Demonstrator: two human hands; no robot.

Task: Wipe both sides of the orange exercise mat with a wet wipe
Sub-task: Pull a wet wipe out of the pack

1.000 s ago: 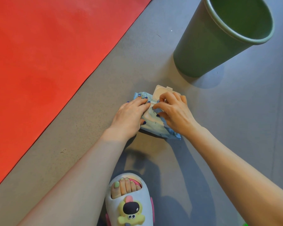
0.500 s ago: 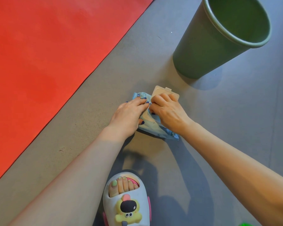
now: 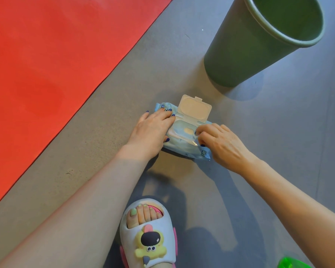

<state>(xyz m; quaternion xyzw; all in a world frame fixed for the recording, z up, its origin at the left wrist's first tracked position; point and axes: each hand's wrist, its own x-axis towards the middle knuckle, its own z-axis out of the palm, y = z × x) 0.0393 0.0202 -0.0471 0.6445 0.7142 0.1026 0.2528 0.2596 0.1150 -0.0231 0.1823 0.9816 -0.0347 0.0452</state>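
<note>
Hands — left (image 3: pixel 153 130) flat on wipe pack (image 3: pixel 184 146), right (image 3: pixel 220 144) pinching its opening — beside mat edge (image 3: pixel 112 74).

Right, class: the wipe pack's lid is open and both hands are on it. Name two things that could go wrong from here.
1. The right hand picks at the opening; several wipes may come out together.
2. The left hand only presses flat on the soft wipe pack, so a hard tug could lift or slide it on the floor.
</note>
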